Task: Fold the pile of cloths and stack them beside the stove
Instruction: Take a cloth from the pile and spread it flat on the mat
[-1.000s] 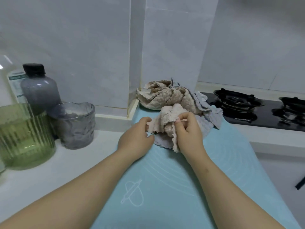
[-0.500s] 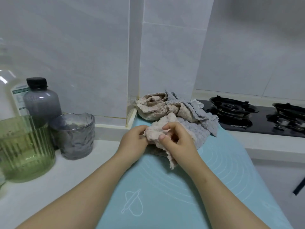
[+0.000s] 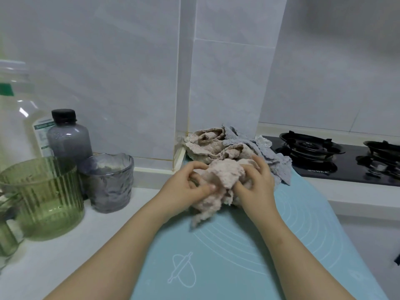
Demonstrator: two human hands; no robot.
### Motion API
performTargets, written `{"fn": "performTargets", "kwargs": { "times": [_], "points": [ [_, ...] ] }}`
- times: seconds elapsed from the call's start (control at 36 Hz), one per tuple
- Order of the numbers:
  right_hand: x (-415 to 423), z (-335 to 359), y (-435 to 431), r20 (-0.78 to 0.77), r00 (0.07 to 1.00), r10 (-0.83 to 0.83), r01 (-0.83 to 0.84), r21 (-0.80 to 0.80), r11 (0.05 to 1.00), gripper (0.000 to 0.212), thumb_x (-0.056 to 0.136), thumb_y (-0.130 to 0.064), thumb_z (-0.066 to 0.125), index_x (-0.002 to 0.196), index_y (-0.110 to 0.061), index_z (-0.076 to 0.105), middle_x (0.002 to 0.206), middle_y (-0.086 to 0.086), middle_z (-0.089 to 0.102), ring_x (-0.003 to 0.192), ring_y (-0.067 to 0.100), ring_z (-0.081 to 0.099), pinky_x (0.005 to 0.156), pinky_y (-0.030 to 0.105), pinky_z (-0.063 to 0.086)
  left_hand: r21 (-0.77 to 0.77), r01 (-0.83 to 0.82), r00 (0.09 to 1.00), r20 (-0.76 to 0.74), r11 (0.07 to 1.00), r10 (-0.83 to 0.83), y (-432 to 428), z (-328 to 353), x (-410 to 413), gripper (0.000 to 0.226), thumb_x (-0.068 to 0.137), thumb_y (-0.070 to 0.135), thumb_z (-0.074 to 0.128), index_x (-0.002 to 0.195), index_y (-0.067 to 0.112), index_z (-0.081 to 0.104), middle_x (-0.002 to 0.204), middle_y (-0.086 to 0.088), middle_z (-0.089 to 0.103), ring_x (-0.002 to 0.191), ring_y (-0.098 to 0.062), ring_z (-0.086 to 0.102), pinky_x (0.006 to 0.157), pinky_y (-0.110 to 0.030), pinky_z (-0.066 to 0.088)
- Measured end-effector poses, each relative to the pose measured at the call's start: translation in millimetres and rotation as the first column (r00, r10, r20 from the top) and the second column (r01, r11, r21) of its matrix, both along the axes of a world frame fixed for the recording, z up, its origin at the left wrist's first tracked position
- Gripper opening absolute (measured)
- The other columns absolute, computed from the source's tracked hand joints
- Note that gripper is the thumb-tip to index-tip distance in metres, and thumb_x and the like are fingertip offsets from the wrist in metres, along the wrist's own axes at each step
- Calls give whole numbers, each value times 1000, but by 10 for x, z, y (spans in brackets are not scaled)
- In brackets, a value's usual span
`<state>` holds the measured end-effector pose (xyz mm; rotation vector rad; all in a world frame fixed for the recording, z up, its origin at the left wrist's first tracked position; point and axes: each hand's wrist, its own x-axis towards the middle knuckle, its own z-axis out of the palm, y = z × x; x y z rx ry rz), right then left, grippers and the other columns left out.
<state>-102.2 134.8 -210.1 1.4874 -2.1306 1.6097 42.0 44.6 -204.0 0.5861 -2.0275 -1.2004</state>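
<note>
A crumpled beige cloth [image 3: 223, 178] lies bunched on the light blue silicone mat [image 3: 227, 256], one end trailing toward me. My left hand [image 3: 188, 191] grips its left side with curled fingers. My right hand [image 3: 257, 185] holds its right side, fingers dug into the folds. Behind them sits the pile of cloths [image 3: 216, 146], beige ones with a grey-blue cloth [image 3: 272, 161] draped to the right. The black gas stove [image 3: 337, 156] is just right of the pile.
On the white counter at the left stand a green ribbed glass [image 3: 43, 198], a grey textured glass [image 3: 108, 182], a dark bottle with a black cap [image 3: 69, 137] and a clear plastic jug [image 3: 15, 118]. A tiled wall corner rises right behind the pile.
Both hands have pulled the beige cloth off the pile toward me and shifted their hold, left hand now on its left side, right hand lower on its right. The camera tilted slightly.
</note>
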Motion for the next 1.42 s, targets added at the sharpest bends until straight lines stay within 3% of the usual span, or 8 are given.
{"fn": "performTargets", "kwargs": {
  "times": [0.11, 0.22, 0.44, 0.56, 0.75, 0.89, 1.03, 1.42],
  "points": [
    [53, 93, 55, 155, 976, 155, -133, -144, 981, 23, 72, -24, 54, 84, -43, 50, 134, -13, 28, 124, -2, 29, 94, 8, 26, -285, 125, 954, 298, 950, -36, -32, -107, -7, 71, 71, 34, 76, 134, 33, 43, 136, 13, 39, 123, -3, 38, 105, -23, 31],
    [70, 64, 50, 172, 952, 252, -225, -159, 961, 23, 86, -13, 59, 90, -35, 51, 135, -15, 27, 103, -36, 25, 78, -8, 29, -6, 50, 994, 97, 999, -49, 21, -45, -12, 36, 84, -3, 54, 99, 28, 65, 97, 18, 65, 93, 0, 60, 85, -14, 46],
    [57, 92, 81, 362, 832, 420, -364, -215, 906, 25, 66, -54, 50, 69, -29, 53, 72, -9, 54, 68, 6, 50, 65, 21, 38, 529, 234, 917, -398, 816, -5, -11, 107, 51, 25, 84, 1, 48, 99, 15, 64, 91, -6, 72, 85, -20, 67, 74, -35, 56],
    [59, 142, 72, 491, 834, 252, -143, -249, 958, 27, 95, -33, 45, 72, -21, 55, 63, -2, 53, 49, -1, 48, 56, 21, 38, 438, 144, 972, -231, 887, -43, -8, 105, 130, 37, 36, 29, 60, 69, 15, 67, 71, -12, 58, 66, -21, 53, 67, -28, 46],
    [-70, 160, 177, 386, 922, -31, 87, -128, 988, 16, 92, -29, 54, 77, -25, 52, 70, 4, 54, 60, 13, 48, 59, 28, 36, 565, 224, 973, -93, 794, -209, 28, 127, 127, 31, 82, 29, 58, 113, 24, 58, 76, -8, 72, 62, -21, 68, 65, -30, 50],
    [-57, 89, 150, 292, 950, -107, 48, 202, 978, 25, 84, -27, 61, 106, -20, 51, 80, 0, 58, 56, 15, 47, 56, 28, 36, 112, -337, 934, 166, 935, 316, -94, -67, 20, 26, 93, 23, 50, 119, 20, 53, 66, 2, 58, 54, -18, 58, 57, -27, 48],
    [-65, 19, 107, 55, 990, -133, 82, 541, 837, 51, 81, -38, 63, 125, -19, 47, 95, -3, 58, 83, 13, 54, 66, 29, 39, -343, -226, 801, 467, 912, 374, -43, -161, -66, 47, 90, 46, 48, 133, 28, 43, 125, 5, 55, 115, -18, 52, 91, -34, 44],
    [-17, 57, 85, 287, 958, -15, -66, 272, 960, 22, 55, -38, 64, 62, -24, 49, 85, 6, 61, 68, 22, 46, 63, 33, 36, -252, -267, 959, 26, 930, 282, -67, -60, -63, 14, 92, 19, 52, 88, 31, 47, 106, 1, 48, 102, -12, 41, 75, -22, 28]
  ]
}}
